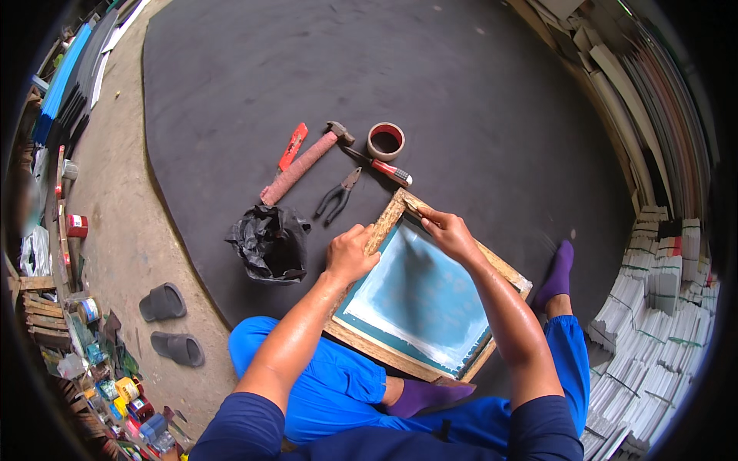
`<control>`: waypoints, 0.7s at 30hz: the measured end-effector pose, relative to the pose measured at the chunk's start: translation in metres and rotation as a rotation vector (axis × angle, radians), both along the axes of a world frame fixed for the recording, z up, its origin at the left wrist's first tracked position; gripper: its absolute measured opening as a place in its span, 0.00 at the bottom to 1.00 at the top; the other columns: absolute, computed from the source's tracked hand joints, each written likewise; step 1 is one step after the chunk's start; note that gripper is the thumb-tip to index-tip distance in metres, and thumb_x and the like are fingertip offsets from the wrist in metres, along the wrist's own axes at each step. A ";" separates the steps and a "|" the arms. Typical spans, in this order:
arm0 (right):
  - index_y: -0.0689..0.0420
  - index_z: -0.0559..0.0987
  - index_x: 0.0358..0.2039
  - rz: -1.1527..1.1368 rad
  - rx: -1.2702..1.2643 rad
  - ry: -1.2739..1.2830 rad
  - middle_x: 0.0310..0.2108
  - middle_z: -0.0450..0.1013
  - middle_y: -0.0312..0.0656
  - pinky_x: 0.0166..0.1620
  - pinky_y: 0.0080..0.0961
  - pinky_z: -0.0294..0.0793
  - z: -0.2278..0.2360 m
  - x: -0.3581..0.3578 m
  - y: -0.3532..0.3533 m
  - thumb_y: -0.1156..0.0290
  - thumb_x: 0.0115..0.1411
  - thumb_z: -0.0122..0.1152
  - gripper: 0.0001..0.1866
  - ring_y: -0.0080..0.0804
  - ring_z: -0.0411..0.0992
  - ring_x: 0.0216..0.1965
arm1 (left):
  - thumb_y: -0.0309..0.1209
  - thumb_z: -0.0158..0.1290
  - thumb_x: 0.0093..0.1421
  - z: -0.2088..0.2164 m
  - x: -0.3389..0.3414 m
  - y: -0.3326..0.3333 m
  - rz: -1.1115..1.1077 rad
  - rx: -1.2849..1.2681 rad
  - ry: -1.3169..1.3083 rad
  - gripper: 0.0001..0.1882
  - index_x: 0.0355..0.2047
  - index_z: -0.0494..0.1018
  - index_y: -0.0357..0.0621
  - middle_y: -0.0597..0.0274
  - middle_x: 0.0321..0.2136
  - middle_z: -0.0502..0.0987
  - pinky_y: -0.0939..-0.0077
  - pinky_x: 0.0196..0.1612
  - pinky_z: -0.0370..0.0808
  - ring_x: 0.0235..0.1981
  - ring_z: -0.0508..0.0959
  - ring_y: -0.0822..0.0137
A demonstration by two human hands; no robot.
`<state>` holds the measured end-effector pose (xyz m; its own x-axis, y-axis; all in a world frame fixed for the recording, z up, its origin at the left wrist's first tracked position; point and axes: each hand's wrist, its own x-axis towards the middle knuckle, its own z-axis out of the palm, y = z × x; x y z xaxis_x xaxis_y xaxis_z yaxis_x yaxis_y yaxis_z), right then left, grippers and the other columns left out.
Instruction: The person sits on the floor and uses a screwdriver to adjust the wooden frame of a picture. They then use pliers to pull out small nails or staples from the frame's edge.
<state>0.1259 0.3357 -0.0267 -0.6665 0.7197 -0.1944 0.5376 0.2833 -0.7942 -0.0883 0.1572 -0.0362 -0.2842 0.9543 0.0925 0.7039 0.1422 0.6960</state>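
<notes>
Blue, wood-framed screen (419, 300) is noted between the legs (323, 384) over the dark mat (492, 115), its left rail (384, 223) grasped by the left hand (351, 253); what is held at the top corner (400, 200) by the right hand (452, 233) cannot be told.

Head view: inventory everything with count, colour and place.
Mat: 1, grey, centre
Wood-framed screen: 1, bluish, lower centre
Hammer: 1, pinkish handle, on mat
Utility knife: 1, red, beside hammer
Tape roll: 1, tan, beside hammer
Screwdriver: 1, red, below tape roll
Plastic bag: 1, black, on mat
Pliers: 1, dark, near bag
Slippers: 2, grey, left of mat
Cans: several, mixed, left edge
Sheets: several, mixed, both upper sides
Tied stacks: several, white, lower right
Left hand: 1, bare, on screen's left
Right hand: 1, bare, screen's far corner
Socks: 2, purple, beside screen
Trousers: 1, blue, bottom
Shirt: 1, navy, bottom
</notes>
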 end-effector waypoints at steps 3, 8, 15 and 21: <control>0.45 0.78 0.64 -0.101 -0.242 0.010 0.21 0.67 0.32 0.18 0.21 0.58 -0.001 -0.006 0.000 0.60 0.74 0.55 0.20 0.18 0.58 0.14 | 0.35 0.68 0.46 -0.002 -0.001 -0.003 0.001 -0.008 0.003 0.32 0.53 0.79 0.39 0.56 0.36 0.78 0.60 0.39 0.80 0.35 0.83 0.52; 0.43 0.78 0.64 -0.302 -0.762 -0.115 0.20 0.66 0.30 0.16 0.19 0.56 0.064 -0.022 -0.008 0.59 0.74 0.54 0.20 0.14 0.56 0.15 | 0.35 0.67 0.47 -0.001 -0.003 -0.004 0.001 -0.024 -0.016 0.31 0.54 0.79 0.39 0.55 0.36 0.78 0.59 0.39 0.79 0.35 0.82 0.50; 0.47 0.81 0.58 -0.096 0.123 -0.319 0.42 0.82 0.53 0.47 0.48 0.79 0.068 -0.025 -0.039 0.61 0.69 0.58 0.19 0.55 0.80 0.44 | 0.36 0.65 0.49 -0.004 -0.003 -0.005 -0.001 -0.014 -0.024 0.30 0.53 0.78 0.38 0.53 0.36 0.77 0.56 0.39 0.79 0.35 0.82 0.48; 0.43 0.82 0.58 -0.065 0.179 -0.432 0.37 0.82 0.54 0.45 0.49 0.79 0.079 -0.029 -0.040 0.60 0.70 0.57 0.18 0.56 0.81 0.40 | 0.36 0.65 0.49 -0.003 -0.002 -0.004 0.003 -0.028 -0.025 0.31 0.54 0.78 0.38 0.54 0.37 0.77 0.56 0.39 0.80 0.35 0.82 0.49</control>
